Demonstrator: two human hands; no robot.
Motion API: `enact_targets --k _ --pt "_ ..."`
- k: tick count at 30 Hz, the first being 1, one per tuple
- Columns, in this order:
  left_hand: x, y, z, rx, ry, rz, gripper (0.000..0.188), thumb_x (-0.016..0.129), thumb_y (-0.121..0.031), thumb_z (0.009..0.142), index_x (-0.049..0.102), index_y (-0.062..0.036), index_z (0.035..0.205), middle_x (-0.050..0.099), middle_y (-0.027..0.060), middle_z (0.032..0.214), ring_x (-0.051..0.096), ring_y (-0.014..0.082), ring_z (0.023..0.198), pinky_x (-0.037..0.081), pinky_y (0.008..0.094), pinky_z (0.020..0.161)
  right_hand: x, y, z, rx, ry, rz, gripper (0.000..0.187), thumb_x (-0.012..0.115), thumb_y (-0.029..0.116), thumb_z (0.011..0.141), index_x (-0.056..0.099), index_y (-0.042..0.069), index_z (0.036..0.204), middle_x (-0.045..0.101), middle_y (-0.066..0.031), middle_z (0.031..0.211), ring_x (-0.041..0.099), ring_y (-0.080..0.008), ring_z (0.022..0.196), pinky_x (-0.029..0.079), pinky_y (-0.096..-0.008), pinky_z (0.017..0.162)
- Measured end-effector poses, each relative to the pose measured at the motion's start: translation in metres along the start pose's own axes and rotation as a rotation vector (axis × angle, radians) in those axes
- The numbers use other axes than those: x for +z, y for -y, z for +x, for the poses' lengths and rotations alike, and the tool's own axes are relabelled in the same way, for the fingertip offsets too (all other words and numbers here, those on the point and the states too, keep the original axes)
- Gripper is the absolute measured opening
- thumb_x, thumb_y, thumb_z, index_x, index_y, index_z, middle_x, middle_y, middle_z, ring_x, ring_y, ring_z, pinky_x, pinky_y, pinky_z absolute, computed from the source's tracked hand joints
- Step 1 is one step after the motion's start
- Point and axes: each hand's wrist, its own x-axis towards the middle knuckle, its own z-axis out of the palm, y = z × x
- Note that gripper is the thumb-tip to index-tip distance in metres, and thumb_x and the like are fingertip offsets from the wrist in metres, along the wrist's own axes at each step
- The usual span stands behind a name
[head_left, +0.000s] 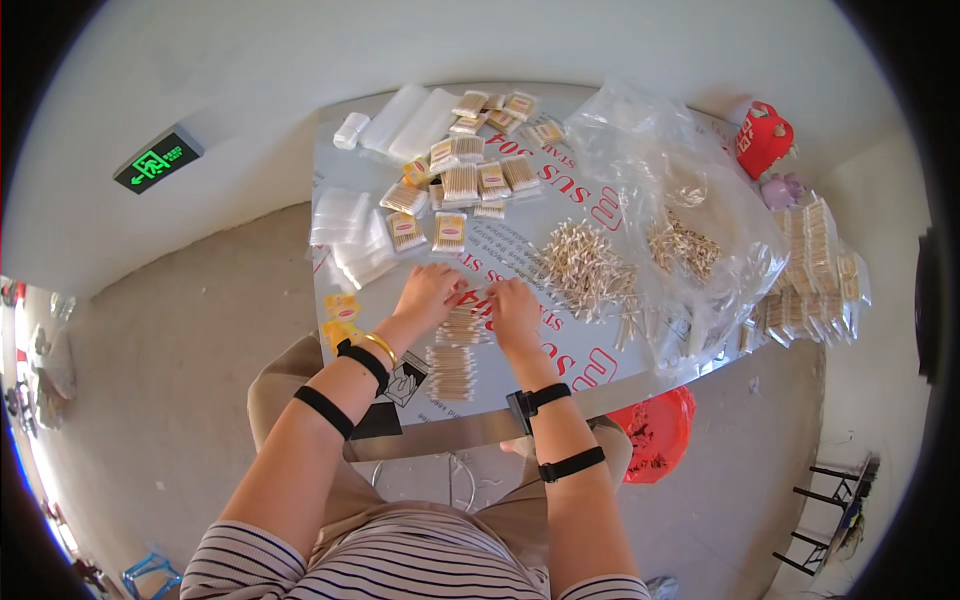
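Observation:
My left hand (432, 293) and my right hand (514, 310) face each other over the table, fingers bent inward and fingertips close together. Anything pinched between them is too small to make out. Just below the fingertips lies a row of cotton swabs (462, 325), laid side by side between my wrists. A second row of cotton swabs (451, 374) lies nearer to me. To the right of my right hand spreads a loose heap of cotton swabs (588, 268). Beyond my hands sit several filled packs of cotton swabs (450, 232) with yellow labels.
Empty clear bags (352, 235) lie at the left, and more clear sleeves (410, 122) at the back. Yellow cards (341, 308) are beside my left wrist. A large plastic bag (735, 255) with swabs covers the right side, near stacked packs (810, 260). A red bag (655, 435) is below the edge.

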Motion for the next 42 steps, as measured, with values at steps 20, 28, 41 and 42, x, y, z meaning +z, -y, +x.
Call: enact_targets --k 20,28,41,42 --pt "0.003 -0.006 -0.031 -0.082 -0.085 -0.075 0.010 0.073 -0.015 0.079 0.068 -0.0155 0.088 0.061 0.0007 0.090 0.059 0.0231 0.094 0.041 0.0389 0.084 -0.001 0.002 0.016 -0.043 -0.005 0.114 0.008 0.069 0.005 0.080 0.069 0.010 0.086 0.055 -0.0095 0.090 0.057 -0.0313 0.094 0.047 -0.0430 0.080" --pt "0.004 -0.011 -0.019 -0.226 -0.022 -0.059 0.008 0.074 -0.021 0.079 0.070 -0.0151 0.082 0.061 0.0018 0.093 0.057 0.0238 0.100 0.038 0.0416 0.087 -0.023 -0.020 -0.030 0.089 -0.127 0.177 0.008 0.067 0.006 0.082 0.068 0.012 0.088 0.057 -0.0092 0.089 0.056 -0.0317 0.091 0.047 -0.0440 0.078" --pt "0.010 -0.016 -0.002 -0.287 -0.058 -0.038 0.010 0.071 -0.022 0.082 0.071 -0.0151 0.089 0.060 0.0036 0.098 0.056 0.0269 0.103 0.040 0.0424 0.086 -0.013 -0.016 -0.050 0.143 -0.125 0.246 0.009 0.067 0.004 0.084 0.068 0.009 0.092 0.057 -0.0097 0.091 0.059 -0.0291 0.086 0.050 -0.0404 0.075" --pt "0.012 -0.017 -0.001 -0.214 -0.203 -0.001 0.010 0.071 -0.022 0.083 0.072 -0.0151 0.090 0.060 0.0033 0.099 0.056 0.0268 0.103 0.040 0.0419 0.087 -0.011 -0.017 -0.048 0.155 -0.117 0.277 0.011 0.067 0.004 0.084 0.067 0.008 0.094 0.058 -0.0101 0.092 0.059 -0.0299 0.089 0.049 -0.0409 0.077"
